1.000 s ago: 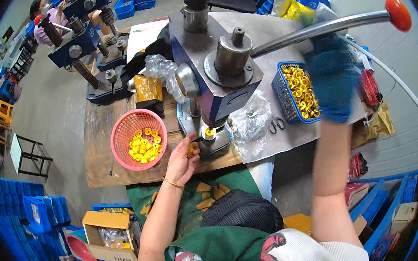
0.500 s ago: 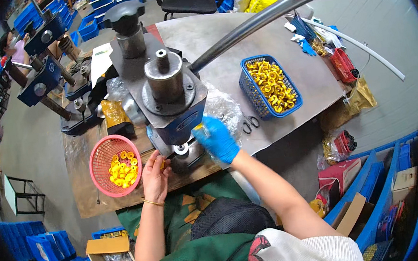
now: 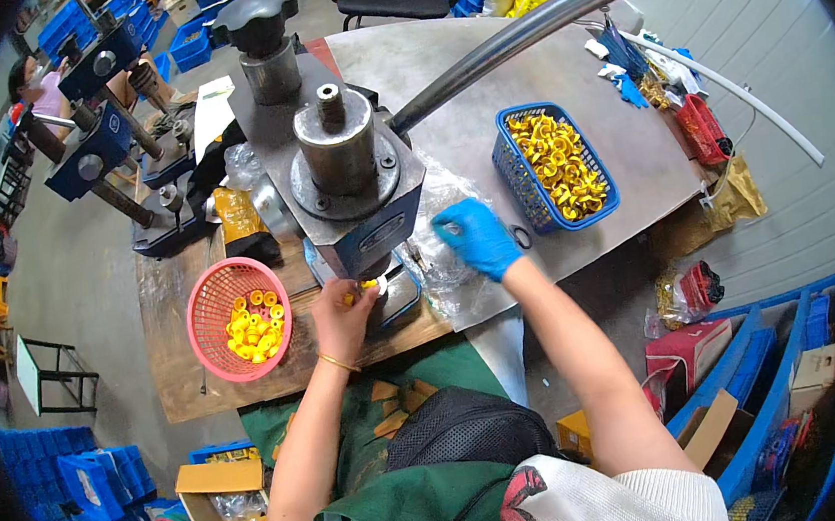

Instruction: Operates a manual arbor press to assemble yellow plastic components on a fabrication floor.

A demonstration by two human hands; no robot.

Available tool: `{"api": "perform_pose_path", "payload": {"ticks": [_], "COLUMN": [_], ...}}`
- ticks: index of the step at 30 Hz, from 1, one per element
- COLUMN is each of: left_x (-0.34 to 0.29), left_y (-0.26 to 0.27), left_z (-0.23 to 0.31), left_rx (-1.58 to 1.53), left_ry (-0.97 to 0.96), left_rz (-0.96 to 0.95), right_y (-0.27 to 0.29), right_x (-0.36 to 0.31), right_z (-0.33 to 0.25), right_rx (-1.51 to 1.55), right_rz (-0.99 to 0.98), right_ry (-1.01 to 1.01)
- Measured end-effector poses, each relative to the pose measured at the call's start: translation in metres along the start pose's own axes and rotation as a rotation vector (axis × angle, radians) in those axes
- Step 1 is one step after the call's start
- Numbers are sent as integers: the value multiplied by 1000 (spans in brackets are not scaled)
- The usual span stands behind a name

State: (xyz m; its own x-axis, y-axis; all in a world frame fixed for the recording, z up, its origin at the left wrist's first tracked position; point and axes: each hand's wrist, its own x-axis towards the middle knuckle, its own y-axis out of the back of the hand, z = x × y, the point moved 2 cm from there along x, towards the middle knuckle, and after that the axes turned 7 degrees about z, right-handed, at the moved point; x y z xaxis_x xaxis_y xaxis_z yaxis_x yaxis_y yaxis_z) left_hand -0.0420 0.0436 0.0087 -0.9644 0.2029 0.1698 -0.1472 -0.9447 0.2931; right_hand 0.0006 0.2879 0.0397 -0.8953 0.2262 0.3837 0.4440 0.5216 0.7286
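A hand press [image 3: 342, 182] with a long steel lever stands on the table before me. My left hand [image 3: 343, 320], bare with a bangle at the wrist, pinches a small yellow plastic part [image 3: 369, 284] under the press head, next to a white round seat [image 3: 382, 286]. My right hand [image 3: 481, 238], in a blue glove, is over a crumpled clear plastic bag [image 3: 450, 282] to the right of the press. Its fingers are curled together, and what they hold, if anything, is hidden. Left of the press, a pink basket [image 3: 208, 356] contains several yellow parts [image 3: 255, 326].
A blue basket [image 3: 539, 211] full of yellow and dark pieces stands on the right of the table [image 3: 419, 64]. Dark scissor handles [image 3: 521, 237] show beside it. Other presses [image 3: 91, 156] stand at the left, with a person [image 3: 45, 93] beyond. Blue racks [image 3: 771, 382] are at the lower right.
My right hand has moved right, away from the press head; the yellow piece at its fingertips no longer shows. My left hand has moved right, in under the press head. The view has shifted slightly.
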Motion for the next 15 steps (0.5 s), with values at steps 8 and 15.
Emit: {"api": "perform_pose_path", "payload": {"ticks": [8,15], "left_x": [-5,-22], "left_y": [13,22], "left_z": [7,-6], "left_rx": [202,-982], "left_ry": [-276,742], "left_rz": [18,-19], "right_y": [-40,-57], "right_x": [6,-27], "right_z": [-33,-59], "right_rx": [-485,638], "right_rz": [-226,-25], "right_ry": [-76,-318]}}
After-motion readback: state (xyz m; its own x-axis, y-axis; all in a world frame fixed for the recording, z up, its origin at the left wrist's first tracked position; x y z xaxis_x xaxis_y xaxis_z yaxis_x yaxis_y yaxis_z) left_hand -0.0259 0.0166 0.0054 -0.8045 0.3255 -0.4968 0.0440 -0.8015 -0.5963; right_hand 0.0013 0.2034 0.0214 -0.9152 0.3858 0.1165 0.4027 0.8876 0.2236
